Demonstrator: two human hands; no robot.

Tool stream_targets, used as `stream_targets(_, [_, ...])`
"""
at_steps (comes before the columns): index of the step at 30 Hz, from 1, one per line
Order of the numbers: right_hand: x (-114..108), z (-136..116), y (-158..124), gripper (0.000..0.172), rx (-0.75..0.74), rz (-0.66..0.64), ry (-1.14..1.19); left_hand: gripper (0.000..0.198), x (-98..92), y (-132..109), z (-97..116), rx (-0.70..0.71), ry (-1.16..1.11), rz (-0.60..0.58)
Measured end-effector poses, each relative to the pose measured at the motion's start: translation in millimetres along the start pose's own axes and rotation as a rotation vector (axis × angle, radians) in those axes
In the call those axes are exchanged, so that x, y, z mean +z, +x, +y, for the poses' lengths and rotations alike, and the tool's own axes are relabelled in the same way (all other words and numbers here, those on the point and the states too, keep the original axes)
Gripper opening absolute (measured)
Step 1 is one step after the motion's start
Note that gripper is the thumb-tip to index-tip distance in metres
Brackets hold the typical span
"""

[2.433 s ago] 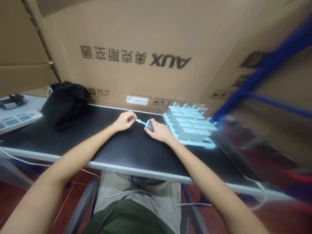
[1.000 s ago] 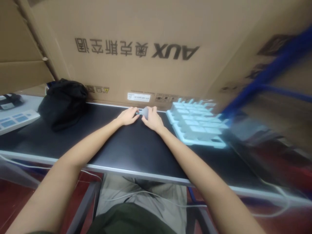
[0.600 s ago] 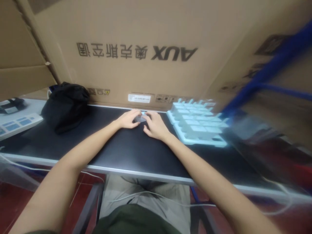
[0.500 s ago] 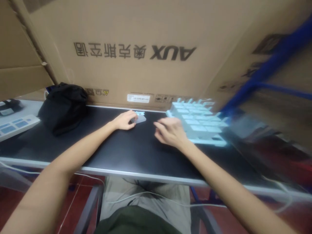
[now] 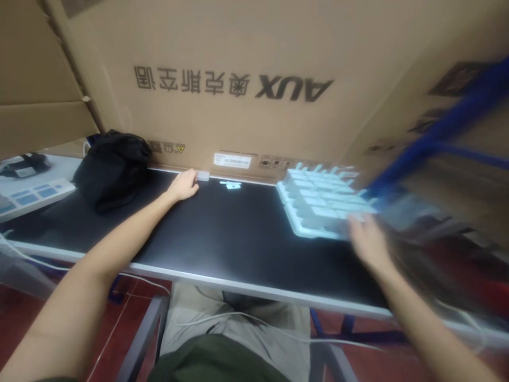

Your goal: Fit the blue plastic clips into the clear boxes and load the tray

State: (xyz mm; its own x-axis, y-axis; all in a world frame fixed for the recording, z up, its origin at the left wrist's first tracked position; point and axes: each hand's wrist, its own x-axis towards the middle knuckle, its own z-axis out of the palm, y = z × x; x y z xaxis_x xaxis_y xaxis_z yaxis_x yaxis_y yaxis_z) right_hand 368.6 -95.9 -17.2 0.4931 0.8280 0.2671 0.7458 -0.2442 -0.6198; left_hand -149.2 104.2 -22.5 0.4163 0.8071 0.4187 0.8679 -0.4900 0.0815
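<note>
My left hand (image 5: 183, 185) is at the back of the black table, its fingers closed on a small translucent whitish flat piece (image 5: 203, 176). A little to its right, small light-blue plastic pieces (image 5: 232, 185) lie on the table. My right hand (image 5: 368, 239), smeared by motion, is at the front right corner of a light-blue plastic tray (image 5: 306, 232) with rows of blocks and upright prongs. I cannot make out its fingers or whether it holds anything.
A black cloth bag (image 5: 113, 170) stands at the left, beside a white panel with blue rectangles (image 5: 40, 197). A large cardboard box (image 5: 238, 37) closes off the back. A blue metal frame (image 5: 441, 122) slants up at the right. White cable (image 5: 254, 317) hangs below the table edge.
My left hand has moved left and back along with the translucent piece, away from the light-blue pieces. My right hand has swung right, from the tray's left side to its front right corner.
</note>
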Motion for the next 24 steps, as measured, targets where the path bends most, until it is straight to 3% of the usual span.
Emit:
stream_targets(3, [-5.5, -5.2, -5.6, 0.036, -0.047, -0.093, -0.088, 0.030, -1.1, -3.0, 1.9, -0.063, 0.000, -0.002])
stream_targets(7, [-5.0, -3.0, -5.4, 0.048, -0.107, -0.079, -0.161, 0.037, -1.5, -4.5, 2.0, -0.068, 0.007, -0.014])
stream_targets(14, [0.7, -1.0, -4.1, 0.032, -0.130, -0.034, -0.191, 0.040, 1.3, -5.8, -1.9, -0.086, 0.020, 0.005])
stream_targets(19, [6.5, -2.0, -6.5, 0.038, -0.093, 0.017, -0.295, 0.028, -5.8, -10.4, 23.9, 0.134, -0.042, 0.065])
stream_targets(24, [10.3, 3.5, -3.1, 0.053, -0.075, 0.050, -0.338, 0.020, -7.1, -11.8, 62.5, 0.417, -0.111, -0.061])
